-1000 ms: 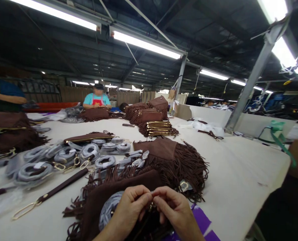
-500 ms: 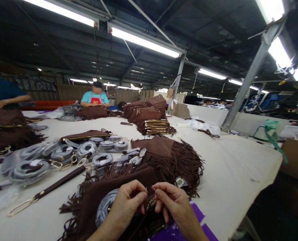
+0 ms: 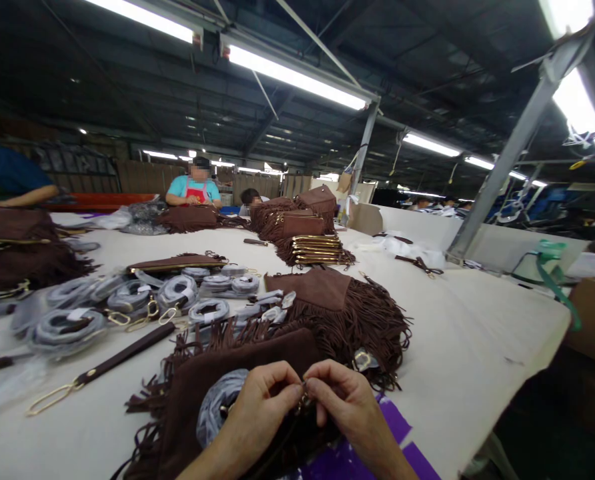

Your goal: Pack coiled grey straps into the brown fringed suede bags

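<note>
My left hand (image 3: pixel 270 403) and my right hand (image 3: pixel 345 403) meet fingertip to fingertip, each in a pinch. Between them is something small that I cannot make out; a bit of gold metal shows just below. Under both hands lies a dark brown fringed bag (image 3: pixel 202 393) at the table's near edge. On it, beside my left hand, rests a grey coiled strap (image 3: pixel 220 403) in clear plastic. Purple plastic (image 3: pixel 392 423) lies partly under the bag, near my right wrist. Another brown fringed bag (image 3: pixel 312 290) sits just beyond.
Several wrapped coiled straps (image 3: pixel 67 330) cover the table's left side, with a brown wrist strap (image 3: pixel 122 357) in front. Stacked fringed bags (image 3: pixel 302 233) stand farther back. A co-worker in a red apron (image 3: pixel 195 193) is across the table. A metal post (image 3: pixel 502 180) rises at right.
My fingertips, slightly apart before, have come together over the bag. The view has shifted a little, and a head shows more clearly behind the far stack.
</note>
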Motion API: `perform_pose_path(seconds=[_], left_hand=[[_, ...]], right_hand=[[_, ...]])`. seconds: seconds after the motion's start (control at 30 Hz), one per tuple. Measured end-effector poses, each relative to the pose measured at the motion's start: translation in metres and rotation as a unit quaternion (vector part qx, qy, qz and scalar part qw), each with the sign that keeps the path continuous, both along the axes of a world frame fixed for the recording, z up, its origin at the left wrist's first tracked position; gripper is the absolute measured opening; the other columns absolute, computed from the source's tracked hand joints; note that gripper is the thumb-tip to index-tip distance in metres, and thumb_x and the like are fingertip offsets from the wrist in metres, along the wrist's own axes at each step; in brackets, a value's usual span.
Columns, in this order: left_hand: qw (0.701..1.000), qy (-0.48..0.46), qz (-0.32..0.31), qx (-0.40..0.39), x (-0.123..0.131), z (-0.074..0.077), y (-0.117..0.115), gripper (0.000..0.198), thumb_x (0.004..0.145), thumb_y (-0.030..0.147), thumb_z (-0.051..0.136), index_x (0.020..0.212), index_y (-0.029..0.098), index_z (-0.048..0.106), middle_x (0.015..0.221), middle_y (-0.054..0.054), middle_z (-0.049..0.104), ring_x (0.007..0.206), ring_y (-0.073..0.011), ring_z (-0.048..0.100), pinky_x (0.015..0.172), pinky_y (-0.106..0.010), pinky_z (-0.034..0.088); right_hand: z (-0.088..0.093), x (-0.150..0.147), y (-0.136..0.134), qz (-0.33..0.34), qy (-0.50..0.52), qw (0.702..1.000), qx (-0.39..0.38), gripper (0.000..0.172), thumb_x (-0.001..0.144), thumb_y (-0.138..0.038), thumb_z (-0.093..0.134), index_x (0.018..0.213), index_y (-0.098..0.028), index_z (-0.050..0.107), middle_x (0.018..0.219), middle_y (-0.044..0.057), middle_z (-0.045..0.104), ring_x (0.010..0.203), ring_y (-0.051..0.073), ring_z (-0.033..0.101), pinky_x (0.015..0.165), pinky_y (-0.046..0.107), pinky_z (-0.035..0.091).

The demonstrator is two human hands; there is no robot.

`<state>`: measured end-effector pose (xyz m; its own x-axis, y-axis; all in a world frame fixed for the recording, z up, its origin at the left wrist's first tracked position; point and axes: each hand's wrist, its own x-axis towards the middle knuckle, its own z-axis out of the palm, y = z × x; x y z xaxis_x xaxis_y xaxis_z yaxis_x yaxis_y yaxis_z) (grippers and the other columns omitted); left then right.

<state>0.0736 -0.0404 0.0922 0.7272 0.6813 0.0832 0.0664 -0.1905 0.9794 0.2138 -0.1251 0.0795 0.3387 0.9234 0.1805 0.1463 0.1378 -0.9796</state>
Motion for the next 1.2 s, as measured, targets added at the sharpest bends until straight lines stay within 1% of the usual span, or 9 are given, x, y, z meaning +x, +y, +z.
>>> perform_pose_path(seconds=[0.13, 0.27, 0.4, 0.53, 0.67, 0.8, 0.97, 1.07, 1.2], left_hand=[[1.000, 0.003, 0.004, 0.003, 0.000, -0.002, -0.001, 0.016, 0.068, 0.031, 0.053, 0.062, 0.016, 0.057, 0.053, 0.006, 0.044, 0.052, -0.0103, 0.036, 0.052, -0.023, 0.030], [1.000, 0.004, 0.004, -0.005, 0.000, -0.003, -0.001, 0.017, 0.068, 0.033, 0.053, 0.062, 0.017, 0.056, 0.052, 0.006, 0.042, 0.051, -0.0103, 0.036, 0.051, -0.023, 0.029], [1.000, -0.003, 0.004, 0.002, 0.001, -0.001, -0.001, 0.017, 0.067, 0.032, 0.053, 0.060, 0.017, 0.055, 0.055, 0.004, 0.045, 0.056, -0.0114, 0.038, 0.053, -0.023, 0.030], [1.000, -0.009, 0.002, -0.002, 0.002, 0.000, 0.000, 0.016, 0.067, 0.031, 0.053, 0.060, 0.016, 0.054, 0.057, 0.004, 0.045, 0.058, -0.0118, 0.039, 0.054, -0.023, 0.031], [1.000, -0.009, 0.002, -0.001, 0.003, -0.004, 0.002, 0.015, 0.066, 0.031, 0.052, 0.060, 0.017, 0.054, 0.057, 0.004, 0.045, 0.059, -0.0121, 0.039, 0.054, -0.024, 0.030], [1.000, -0.004, 0.019, 0.013, 0.003, -0.007, 0.000, 0.015, 0.067, 0.030, 0.051, 0.059, 0.018, 0.051, 0.057, 0.004, 0.045, 0.059, -0.0125, 0.039, 0.055, -0.024, 0.030], [0.999, 0.011, 0.033, 0.016, 0.002, -0.008, -0.002, 0.015, 0.066, 0.030, 0.050, 0.057, 0.018, 0.049, 0.057, 0.004, 0.045, 0.061, -0.0134, 0.041, 0.057, -0.025, 0.031], [0.999, 0.017, 0.033, 0.016, 0.003, -0.012, -0.002, 0.013, 0.066, 0.028, 0.051, 0.058, 0.018, 0.049, 0.058, 0.004, 0.045, 0.062, -0.0132, 0.041, 0.058, -0.025, 0.031], [0.999, 0.018, 0.043, 0.025, 0.002, -0.017, -0.002, 0.013, 0.066, 0.026, 0.053, 0.057, 0.017, 0.051, 0.057, 0.004, 0.047, 0.062, -0.0128, 0.042, 0.057, -0.025, 0.030]], right_hand=[[-0.001, 0.000, 0.000, 0.000, -0.012, 1.000, 0.002, 0.042, 0.078, -0.056, 0.071, 0.078, -0.014, 0.066, 0.049, -0.005, 0.051, 0.041, 0.009, 0.046, 0.045, 0.018, 0.033], [-0.009, 0.001, 0.000, 0.003, 0.005, 1.000, 0.005, 0.043, 0.079, -0.057, 0.071, 0.079, -0.015, 0.064, 0.048, -0.006, 0.050, 0.040, 0.008, 0.044, 0.044, 0.018, 0.031], [-0.014, 0.001, 0.001, -0.001, 0.008, 1.000, 0.016, 0.042, 0.081, -0.056, 0.070, 0.081, -0.015, 0.064, 0.048, -0.006, 0.050, 0.041, 0.008, 0.044, 0.045, 0.018, 0.032], [-0.011, 0.000, 0.001, 0.001, 0.008, 1.000, 0.016, 0.042, 0.080, -0.057, 0.070, 0.080, -0.015, 0.063, 0.048, -0.007, 0.049, 0.041, 0.008, 0.044, 0.045, 0.018, 0.032], [-0.006, -0.003, 0.001, 0.003, -0.006, 1.000, 0.002, 0.042, 0.080, -0.057, 0.069, 0.078, -0.015, 0.063, 0.048, -0.007, 0.047, 0.040, 0.009, 0.044, 0.043, 0.018, 0.032], [-0.007, -0.006, 0.001, -0.011, -0.052, 0.998, 0.016, 0.035, 0.084, -0.050, 0.065, 0.076, -0.016, 0.062, 0.049, -0.007, 0.047, 0.041, 0.010, 0.047, 0.043, 0.018, 0.034], [-0.019, -0.005, 0.000, -0.019, -0.155, 0.987, 0.043, 0.025, 0.091, -0.037, 0.057, 0.076, -0.018, 0.061, 0.056, -0.006, 0.049, 0.046, 0.010, 0.051, 0.047, 0.019, 0.038], [-0.024, -0.002, 0.000, -0.011, -0.199, 0.979, 0.046, 0.024, 0.093, -0.033, 0.053, 0.077, -0.018, 0.062, 0.057, -0.006, 0.050, 0.047, 0.010, 0.052, 0.049, 0.019, 0.039], [-0.023, 0.001, -0.002, 0.002, -0.220, 0.974, 0.050, 0.025, 0.095, -0.031, 0.051, 0.079, -0.018, 0.064, 0.056, -0.006, 0.050, 0.046, 0.010, 0.052, 0.049, 0.019, 0.041]])
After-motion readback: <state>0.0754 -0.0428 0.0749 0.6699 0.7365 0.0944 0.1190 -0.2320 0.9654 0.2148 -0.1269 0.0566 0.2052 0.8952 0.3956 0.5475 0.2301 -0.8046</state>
